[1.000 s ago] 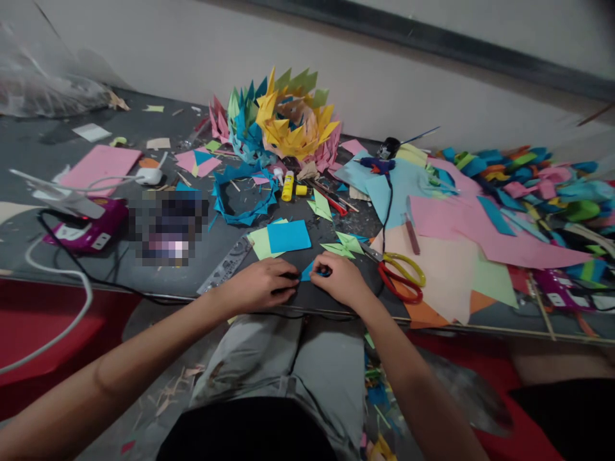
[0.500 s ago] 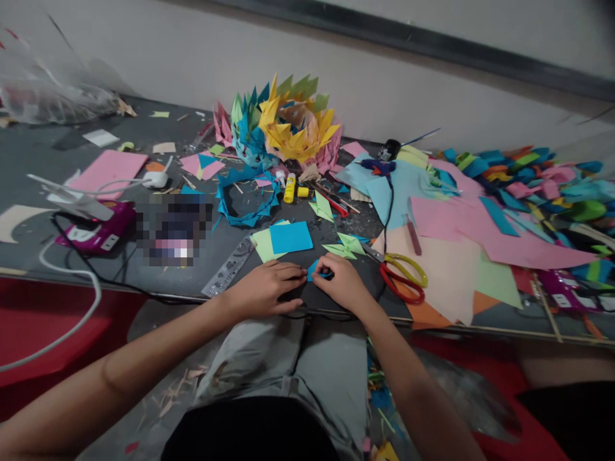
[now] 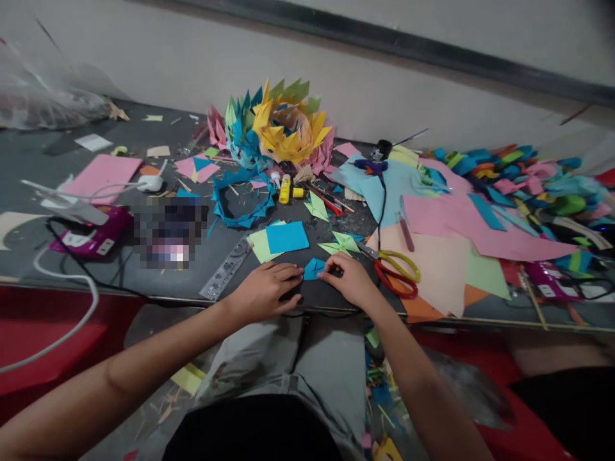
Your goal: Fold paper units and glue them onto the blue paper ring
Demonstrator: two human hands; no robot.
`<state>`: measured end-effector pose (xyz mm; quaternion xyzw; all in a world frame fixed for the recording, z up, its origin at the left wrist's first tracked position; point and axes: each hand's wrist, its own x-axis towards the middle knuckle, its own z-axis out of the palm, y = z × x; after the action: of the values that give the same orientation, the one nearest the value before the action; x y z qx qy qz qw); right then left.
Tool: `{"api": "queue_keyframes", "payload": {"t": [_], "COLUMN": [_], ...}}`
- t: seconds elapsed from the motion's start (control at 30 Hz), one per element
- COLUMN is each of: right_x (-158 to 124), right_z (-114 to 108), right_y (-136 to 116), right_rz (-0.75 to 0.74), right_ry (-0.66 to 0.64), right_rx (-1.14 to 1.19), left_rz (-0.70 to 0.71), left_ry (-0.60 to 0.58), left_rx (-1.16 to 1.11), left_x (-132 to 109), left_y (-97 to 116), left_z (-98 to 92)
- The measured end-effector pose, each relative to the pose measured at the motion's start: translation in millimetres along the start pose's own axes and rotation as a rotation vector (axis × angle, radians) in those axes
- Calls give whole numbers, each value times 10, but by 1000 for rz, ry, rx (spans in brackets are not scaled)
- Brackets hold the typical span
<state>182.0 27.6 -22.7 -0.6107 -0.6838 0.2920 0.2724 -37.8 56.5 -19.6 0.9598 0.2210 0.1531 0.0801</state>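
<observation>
Both my hands meet at a blue paper piece [image 3: 313, 269] on the table [image 3: 230, 238], near its front edge.
My left hand [image 3: 269, 291] lies flat, its grip spread, fingertips touching the piece's left side. My right hand [image 3: 353, 280] curls down, its grip pinching the right edge. Scissors [image 3: 398, 276] lie just beside it.

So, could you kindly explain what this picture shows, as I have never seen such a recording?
There is no machine here: a person wears a camera on the head, which looks down at their own two bare hands. The left hand lies flat and the right hand curls its fingers; both touch a small folded blue paper at the near edge of a dark table. Around it lie red-and-yellow scissors, a blue square sheet, a clear ruler, a yellow glue stick and large pink sheets. At the back stands a spiky paper flower.
</observation>
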Motion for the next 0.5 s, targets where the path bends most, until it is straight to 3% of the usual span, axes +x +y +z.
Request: {"api": "queue_keyframes", "payload": {"t": [0.17,0.5], "right_x": [-8,-15], "right_z": [-35,53], "right_y": [20,-77], "right_rz": [-9,28], "right_ry": [-80,5], "right_rx": [27,-50], "left_rz": [-43,-40], "left_ry": [-5,9], "left_rx": [-44,-35], "left_x": [-18,-14], "left_y": [14,16], "left_z": [24,30]}}
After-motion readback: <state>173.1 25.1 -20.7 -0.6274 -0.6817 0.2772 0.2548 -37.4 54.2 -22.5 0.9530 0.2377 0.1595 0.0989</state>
